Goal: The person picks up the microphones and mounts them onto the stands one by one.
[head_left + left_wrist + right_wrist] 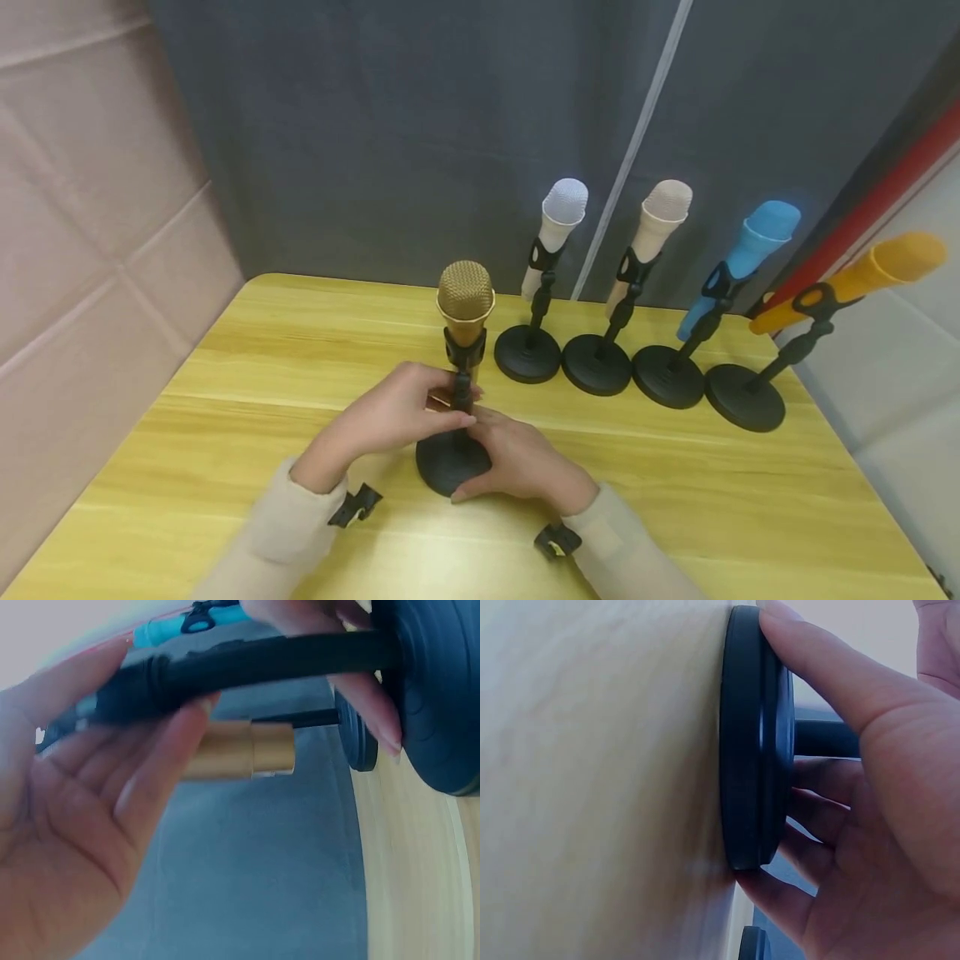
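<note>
A gold microphone [465, 292] sits tilted in the clip of a black stand at the middle of the table. My left hand [386, 412] holds the stand's upright pole [285, 667] between thumb and fingers, just below the clip. In the left wrist view, the gold lower end of the microphone [251, 750] shows behind that pole. Lower down, my right hand [521, 458] grips the round black base [754, 742], thumb on its near edge and fingers around the far side. The base is right at the tabletop in the right wrist view.
To the right, a row of black stands holds a white microphone [562, 204], a beige microphone [663, 208], a blue microphone [765, 229] and an orange microphone [892, 262]. A dark curtain [375, 150] hangs behind the wooden table [225, 417].
</note>
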Tool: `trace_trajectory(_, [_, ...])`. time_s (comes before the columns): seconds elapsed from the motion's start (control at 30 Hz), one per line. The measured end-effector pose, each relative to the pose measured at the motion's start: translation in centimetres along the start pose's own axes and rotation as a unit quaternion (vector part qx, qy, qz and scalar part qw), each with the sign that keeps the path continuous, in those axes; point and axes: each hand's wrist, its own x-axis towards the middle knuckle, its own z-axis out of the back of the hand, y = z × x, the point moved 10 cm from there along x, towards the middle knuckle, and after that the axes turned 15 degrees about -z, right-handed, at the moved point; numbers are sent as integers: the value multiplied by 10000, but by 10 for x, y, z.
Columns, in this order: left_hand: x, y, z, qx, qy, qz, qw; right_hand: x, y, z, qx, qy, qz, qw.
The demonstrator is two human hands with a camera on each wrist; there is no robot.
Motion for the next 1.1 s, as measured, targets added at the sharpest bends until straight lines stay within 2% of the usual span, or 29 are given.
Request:
trace_trajectory(0.07, [-2, 1, -1, -236, 105, -68, 9996, 0, 1, 0, -7, -32, 59, 10000])
trace_trajectory(0.17, [-3, 3, 1, -335, 50, -70, 9994, 1, 2, 1, -63, -48, 77, 9999])
trace_trajectory(0.4, [1, 1, 2, -49, -218, -54, 9997, 1, 1, 0, -56, 54, -50, 10000])
trace_trajectory(0.7, [3, 0, 0, 242, -221, 69, 9994, -1, -3, -2, 38, 155, -185, 9997])
trace_trajectory(1.1, [3, 3, 2, 282, -338, 243, 9987, 0, -3, -2, 85, 156, -218, 9996])
